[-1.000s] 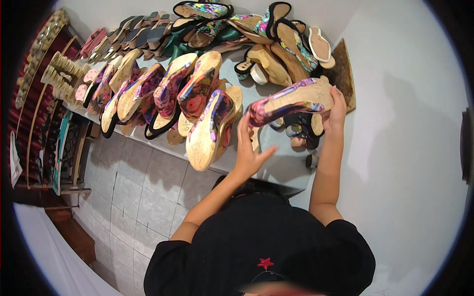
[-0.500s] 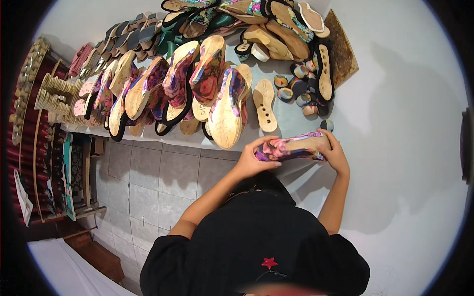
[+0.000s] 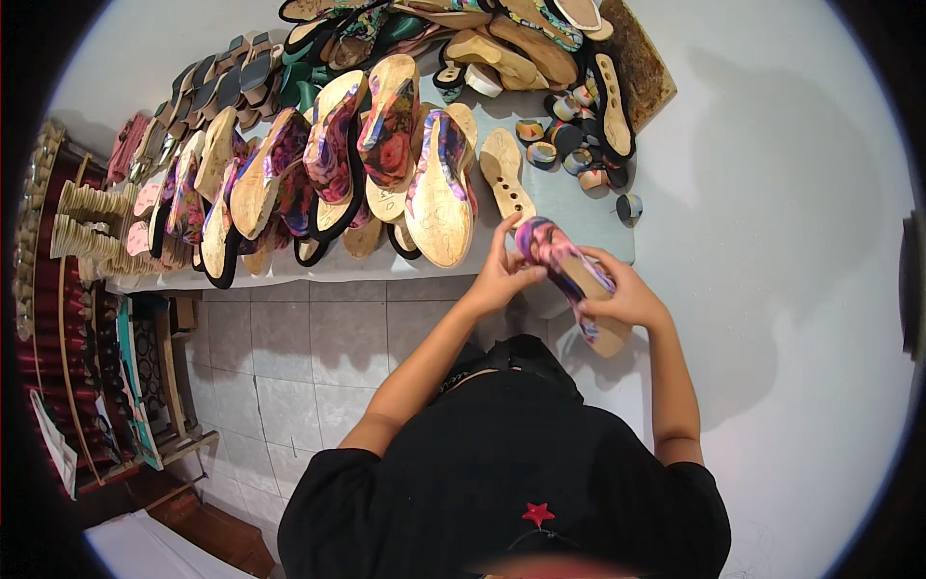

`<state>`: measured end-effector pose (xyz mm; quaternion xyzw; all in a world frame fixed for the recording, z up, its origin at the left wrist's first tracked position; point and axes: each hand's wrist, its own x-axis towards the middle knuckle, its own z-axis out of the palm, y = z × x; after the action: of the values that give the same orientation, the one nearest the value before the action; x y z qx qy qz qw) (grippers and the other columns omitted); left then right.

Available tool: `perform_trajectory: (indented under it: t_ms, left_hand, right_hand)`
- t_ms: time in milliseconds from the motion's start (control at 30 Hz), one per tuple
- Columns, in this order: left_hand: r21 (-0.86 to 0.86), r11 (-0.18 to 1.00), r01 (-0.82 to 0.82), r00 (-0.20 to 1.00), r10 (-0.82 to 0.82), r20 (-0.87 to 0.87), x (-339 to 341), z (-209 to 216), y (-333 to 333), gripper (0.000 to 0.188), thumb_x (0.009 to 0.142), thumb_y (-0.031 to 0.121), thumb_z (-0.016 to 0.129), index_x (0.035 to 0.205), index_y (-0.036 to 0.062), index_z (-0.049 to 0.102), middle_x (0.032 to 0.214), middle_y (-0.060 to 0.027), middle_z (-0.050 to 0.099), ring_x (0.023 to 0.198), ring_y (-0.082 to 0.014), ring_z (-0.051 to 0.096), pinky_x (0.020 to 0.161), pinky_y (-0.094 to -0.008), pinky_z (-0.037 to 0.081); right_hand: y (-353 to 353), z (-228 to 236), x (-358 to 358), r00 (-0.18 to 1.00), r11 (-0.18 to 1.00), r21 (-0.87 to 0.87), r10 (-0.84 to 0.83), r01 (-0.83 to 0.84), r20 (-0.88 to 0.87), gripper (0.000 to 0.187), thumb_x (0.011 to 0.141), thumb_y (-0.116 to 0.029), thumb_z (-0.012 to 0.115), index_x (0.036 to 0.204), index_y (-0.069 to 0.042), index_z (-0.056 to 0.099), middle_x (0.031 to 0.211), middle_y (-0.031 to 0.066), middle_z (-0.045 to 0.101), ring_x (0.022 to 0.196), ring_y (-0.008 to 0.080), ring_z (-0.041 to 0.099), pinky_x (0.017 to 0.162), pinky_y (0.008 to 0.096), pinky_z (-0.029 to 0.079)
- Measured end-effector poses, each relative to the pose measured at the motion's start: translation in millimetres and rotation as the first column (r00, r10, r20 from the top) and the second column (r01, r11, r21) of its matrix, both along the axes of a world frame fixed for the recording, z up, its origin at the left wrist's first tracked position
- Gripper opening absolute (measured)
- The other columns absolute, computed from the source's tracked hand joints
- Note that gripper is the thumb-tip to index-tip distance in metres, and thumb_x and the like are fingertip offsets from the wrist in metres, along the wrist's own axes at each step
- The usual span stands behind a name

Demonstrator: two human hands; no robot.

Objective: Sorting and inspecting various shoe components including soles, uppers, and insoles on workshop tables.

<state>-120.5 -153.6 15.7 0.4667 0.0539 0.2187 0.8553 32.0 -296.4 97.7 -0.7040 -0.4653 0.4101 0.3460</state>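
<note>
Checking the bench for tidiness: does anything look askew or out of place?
Mostly orderly. One bare wooden sole lies apart from the leaning rows, and one small round piece sits alone near the table edge.

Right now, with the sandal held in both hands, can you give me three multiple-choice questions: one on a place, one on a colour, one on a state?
1. Where is the held sandal?
A. In front of the table's near edge
B. On the floor
C. On the left rack

2. What colour is the shirt?
A. White
B. Black
C. Yellow

3. How do the hands hold the sandal?
A. Left hand only
B. Right hand only
C. Both hands

Answers: 1 A, it is in the air before the table. 2 B, it is black with a small red star. 3 C, the left hand grips its top end and the right hand its side.
</note>
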Motion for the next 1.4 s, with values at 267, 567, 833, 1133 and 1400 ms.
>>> perform_trajectory:
  t_ms: [267, 567, 833, 1133, 1400]
  left_hand:
    - [0.340, 0.821, -0.459, 0.747, 0.564, -0.352, 10, -51, -24, 0.049, 0.079, -0.002, 0.049, 0.123, 0.0050, 0.030, 0.116, -0.0146, 0.041, 0.093, -0.0185, 0.047, 0.079, -0.0316, 0.044]
    - [0.245, 0.872, -0.423, 0.740, 0.488, -0.463, 15, -75, -8, 0.057, 0.078, 0.000, 0.047, 0.130, 0.0027, 0.024, 0.131, -0.0166, 0.031, 0.120, -0.0294, 0.035, 0.096, -0.0365, 0.032]
    - [0.265, 0.903, -0.338, 0.861, 0.411, -0.300, 27, -76, 7, 0.092, 0.064, 0.011, 0.069, 0.136, 0.0021, 0.011, 0.134, -0.0173, 0.025, 0.124, -0.0272, 0.029, 0.100, -0.0349, 0.028]
    - [0.248, 0.905, -0.345, 0.819, 0.420, -0.392, 17, -50, 5, 0.091, 0.068, 0.016, 0.068, 0.135, -0.0030, 0.009, 0.133, -0.0192, 0.027, 0.123, -0.0255, 0.030, 0.100, -0.0343, 0.027]
    - [0.907, 0.403, -0.124, 0.737, 0.649, -0.187, 10, 12, -26, 0.091, 0.072, 0.020, 0.063, 0.135, -0.0066, 0.003, 0.139, -0.0310, 0.000, 0.130, -0.0422, 0.008, 0.105, -0.0435, 0.013]
  right_hand:
    - [109, -61, 26, 0.952, 0.955, -0.055, -0.282, 0.290, 0.116, 0.067, 0.066, -0.040, 0.062, 0.108, 0.010, 0.049, 0.100, 0.0269, 0.057, 0.093, 0.0315, 0.058, 0.081, 0.0351, 0.043]
    - [180, -129, 23, 0.732, 0.918, 0.013, -0.324, 0.396, 0.599, 0.072, 0.065, -0.049, 0.058, 0.095, 0.016, 0.052, 0.098, 0.0365, 0.052, 0.088, 0.0417, 0.056, 0.078, 0.0387, 0.045]
    - [177, -116, 45, 0.908, 0.915, -0.290, -0.350, 0.279, -0.229, 0.083, 0.074, -0.041, 0.063, 0.125, 0.009, 0.022, 0.108, 0.0226, 0.050, 0.093, 0.0248, 0.057, 0.074, 0.0346, 0.049]
    - [169, -118, 28, 0.792, 0.918, -0.289, -0.382, 0.270, -0.476, 0.076, 0.080, -0.035, 0.060, 0.130, 0.004, 0.018, 0.116, 0.0173, 0.046, 0.098, 0.0216, 0.055, 0.081, 0.0360, 0.048]
    - [183, -158, 72, 0.759, 0.926, -0.232, -0.377, 0.298, -0.531, 0.087, 0.078, -0.054, 0.053, 0.132, 0.004, 0.018, 0.123, 0.0228, 0.040, 0.113, 0.0302, 0.044, 0.092, 0.0404, 0.037]
